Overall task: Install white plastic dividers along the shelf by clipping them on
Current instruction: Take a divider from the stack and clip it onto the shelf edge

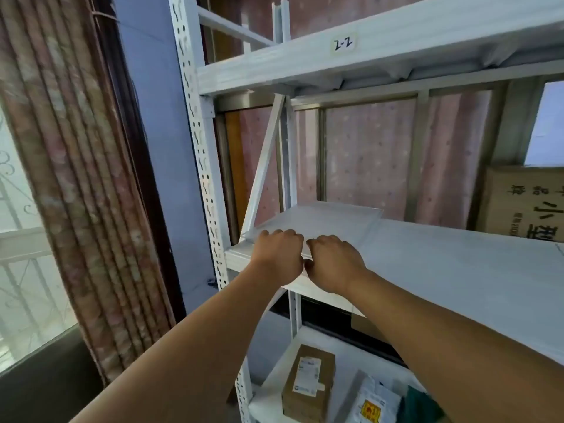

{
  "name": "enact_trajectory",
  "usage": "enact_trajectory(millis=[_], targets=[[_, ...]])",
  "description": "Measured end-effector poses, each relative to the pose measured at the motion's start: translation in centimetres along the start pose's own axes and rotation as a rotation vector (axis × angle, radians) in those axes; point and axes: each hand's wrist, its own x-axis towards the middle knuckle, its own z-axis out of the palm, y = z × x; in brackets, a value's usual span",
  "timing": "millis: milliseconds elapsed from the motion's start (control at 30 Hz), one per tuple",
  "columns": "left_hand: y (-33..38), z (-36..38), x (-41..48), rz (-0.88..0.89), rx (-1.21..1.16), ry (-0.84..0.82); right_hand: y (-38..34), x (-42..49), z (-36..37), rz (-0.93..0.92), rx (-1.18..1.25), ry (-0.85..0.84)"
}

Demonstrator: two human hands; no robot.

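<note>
A flat, pale translucent white divider sheet (323, 222) lies tilted on the left end of the white shelf (457, 270), its near edge lifted slightly off the board. My left hand (279, 254) and my right hand (334, 261) sit side by side at the shelf's front edge, fingers curled over the sheet's near edge. Both thumbs are below that edge. The clip parts themselves are hidden under my fingers.
A perforated white upright (203, 166) stands left of my hands, with a diagonal brace (264, 166) behind. The upper shelf carries a label "2-2" (344, 44). A cardboard box (525, 203) sits at the far right. Parcels (308, 383) lie on the lower shelf. A curtain (70, 178) hangs left.
</note>
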Motion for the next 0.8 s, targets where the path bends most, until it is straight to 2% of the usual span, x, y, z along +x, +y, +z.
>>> enact_trajectory(millis=[133,233,400,567,800], targets=[[-3.2,2.5,1.8,0.046,0.009,-0.016,-0.9,1.3,1.1,0.091,0.065,-0.013],[-4.6,4.8,3.1,0.146,-0.022,-0.020,-1.0,2.1,2.5,0.165,0.088,-0.023],[-5.8,8.6,4.7,0.246,-0.216,0.026,-0.9,1.9,4.3,0.234,0.150,0.004],[-6.4,10.6,4.2,0.166,-0.444,-0.049,-0.7,1.2,4.4,0.287,0.157,0.046],[-5.7,11.9,0.5,0.192,-0.627,0.200,0.1,-2.1,3.8,0.290,0.130,0.087]])
